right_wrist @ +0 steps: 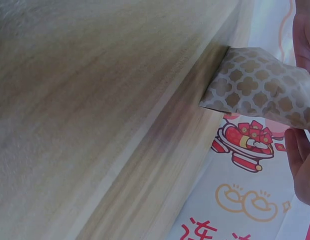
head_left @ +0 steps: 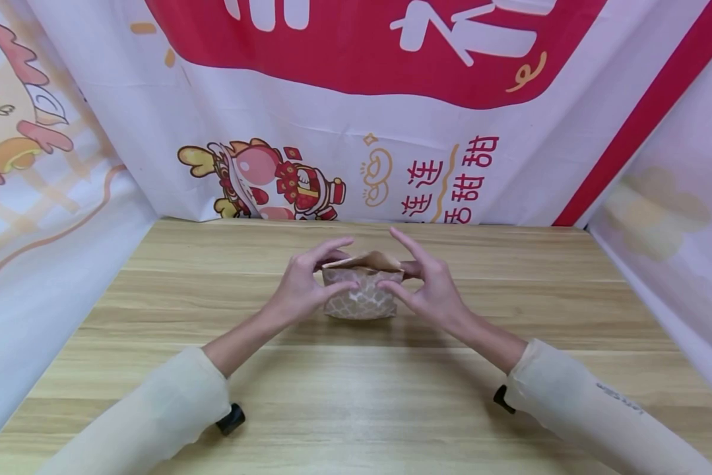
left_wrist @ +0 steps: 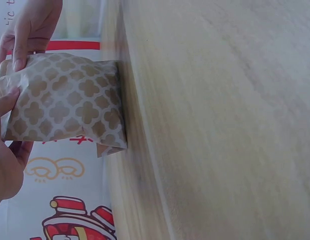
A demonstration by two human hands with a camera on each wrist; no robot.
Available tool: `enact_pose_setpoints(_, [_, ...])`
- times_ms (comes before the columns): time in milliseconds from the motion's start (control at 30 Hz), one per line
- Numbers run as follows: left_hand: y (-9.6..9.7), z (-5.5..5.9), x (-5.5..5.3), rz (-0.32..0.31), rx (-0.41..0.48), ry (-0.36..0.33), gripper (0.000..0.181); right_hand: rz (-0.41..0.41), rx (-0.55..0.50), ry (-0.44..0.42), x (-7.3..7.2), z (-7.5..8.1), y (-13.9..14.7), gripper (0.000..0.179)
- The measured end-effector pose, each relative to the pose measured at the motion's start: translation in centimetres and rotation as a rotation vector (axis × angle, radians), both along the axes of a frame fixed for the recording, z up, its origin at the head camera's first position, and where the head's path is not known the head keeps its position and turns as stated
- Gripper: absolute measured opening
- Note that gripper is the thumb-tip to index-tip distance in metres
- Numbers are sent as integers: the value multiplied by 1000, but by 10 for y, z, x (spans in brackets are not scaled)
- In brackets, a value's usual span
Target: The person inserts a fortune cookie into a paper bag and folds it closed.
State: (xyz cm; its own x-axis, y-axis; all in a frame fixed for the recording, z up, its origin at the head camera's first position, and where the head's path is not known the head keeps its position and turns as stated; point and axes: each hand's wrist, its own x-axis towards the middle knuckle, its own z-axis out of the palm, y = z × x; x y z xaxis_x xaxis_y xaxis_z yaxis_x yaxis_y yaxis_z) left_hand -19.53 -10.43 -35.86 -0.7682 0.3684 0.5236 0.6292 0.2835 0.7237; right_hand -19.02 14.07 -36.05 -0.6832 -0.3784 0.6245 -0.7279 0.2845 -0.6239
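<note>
A brown paper bag with a pale quatrefoil pattern stands upright on the wooden table, its mouth parted at the top. My left hand holds the bag's left upper edge, thumb on the near face and fingers behind. On the opposite side, my right hand grips the right upper edge the same way, its index finger raised off the paper. The left wrist view shows the patterned bag with its base against the tabletop. In the right wrist view, the bag partly hides the fingers. What is inside cannot be seen.
The wooden table reaches back to a white cloth backdrop with red and cartoon prints. Printed cloth walls rise at both sides. Dark pieces show beside each sleeve cuff.
</note>
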Motion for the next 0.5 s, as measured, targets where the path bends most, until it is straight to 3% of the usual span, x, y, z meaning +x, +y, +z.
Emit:
enact_pose_setpoints(333, [4, -4, -3, 45, 71, -15, 54, -11, -50, -97, 0, -2, -1, 82])
enact_pose_setpoints(500, [5, -3, -6, 32, 135, -47, 48, -11, -64, -150, 0, -1, -1, 80])
